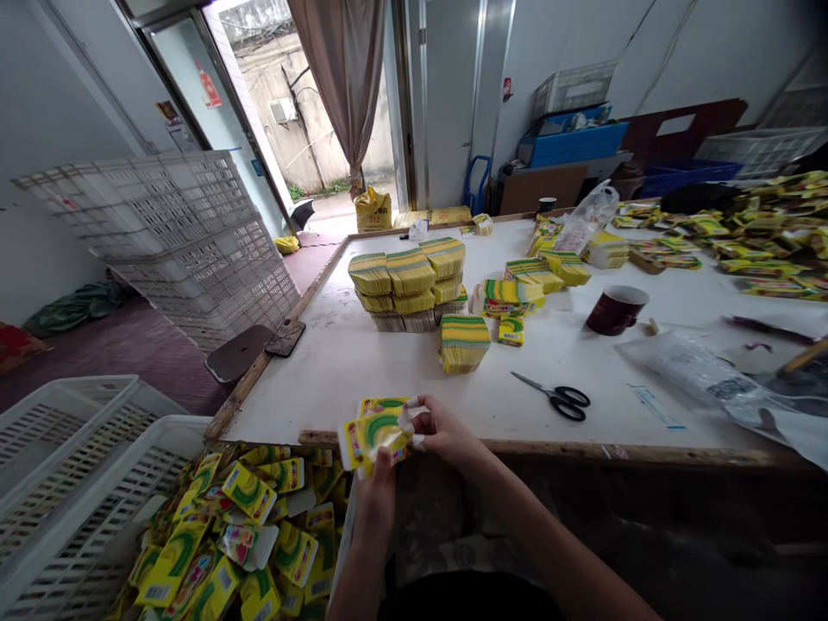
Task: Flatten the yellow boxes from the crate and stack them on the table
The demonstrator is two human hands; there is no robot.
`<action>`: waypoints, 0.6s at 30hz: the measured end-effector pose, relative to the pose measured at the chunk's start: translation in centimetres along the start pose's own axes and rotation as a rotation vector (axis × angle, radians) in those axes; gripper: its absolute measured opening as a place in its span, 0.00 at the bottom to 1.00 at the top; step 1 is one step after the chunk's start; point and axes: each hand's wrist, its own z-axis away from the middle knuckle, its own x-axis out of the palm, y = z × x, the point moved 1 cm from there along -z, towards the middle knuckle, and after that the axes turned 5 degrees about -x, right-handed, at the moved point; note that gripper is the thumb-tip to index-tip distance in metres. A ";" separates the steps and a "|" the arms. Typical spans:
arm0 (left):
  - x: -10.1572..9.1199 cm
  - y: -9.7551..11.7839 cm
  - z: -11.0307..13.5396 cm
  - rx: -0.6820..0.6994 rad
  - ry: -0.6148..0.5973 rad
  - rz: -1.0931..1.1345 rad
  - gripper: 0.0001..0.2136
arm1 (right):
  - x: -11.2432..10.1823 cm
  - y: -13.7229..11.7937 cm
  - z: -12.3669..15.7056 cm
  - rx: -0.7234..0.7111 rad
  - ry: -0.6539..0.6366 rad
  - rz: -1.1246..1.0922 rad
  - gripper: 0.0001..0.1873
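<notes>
A small yellow and green printed carton (373, 434) is held at the table's front edge. Its lower edge is gripped by my left hand (380, 492), the thumb lying over the printed face. From the right, my right hand (443, 434) pinches the carton's side; pale wraps cover some of its fingertips. Behind it, partly covered, shows a second yellow carton (380, 404). Many similar cartons fill a white crate (178, 427) below on the left. Beyond my hands stands a bundle of flat-packed cartons (464, 345), with stacked bundles (407, 285) farther back.
Black-handled scissors (564, 401) lie right of my hands on the white table (310, 379). A dark red mug (617, 310) and a clear plastic bag (692, 366) are farther right. A phone (285, 337) rests on the left edge, near tall stacked crates (181, 233).
</notes>
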 end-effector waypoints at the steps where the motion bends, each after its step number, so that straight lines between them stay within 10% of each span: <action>1: 0.2 0.3 0.3 0.036 0.033 0.061 0.27 | 0.9 0.1 0.5 0.002 -0.016 -0.005 0.26; 9: -0.5 3.6 0.8 0.204 0.191 0.369 0.20 | 7.7 0.0 5.3 -0.208 -0.086 0.252 0.26; 18: -2.8 0.4 1.9 0.133 0.217 0.124 0.21 | 4.4 0.1 3.9 -0.285 0.109 0.380 0.09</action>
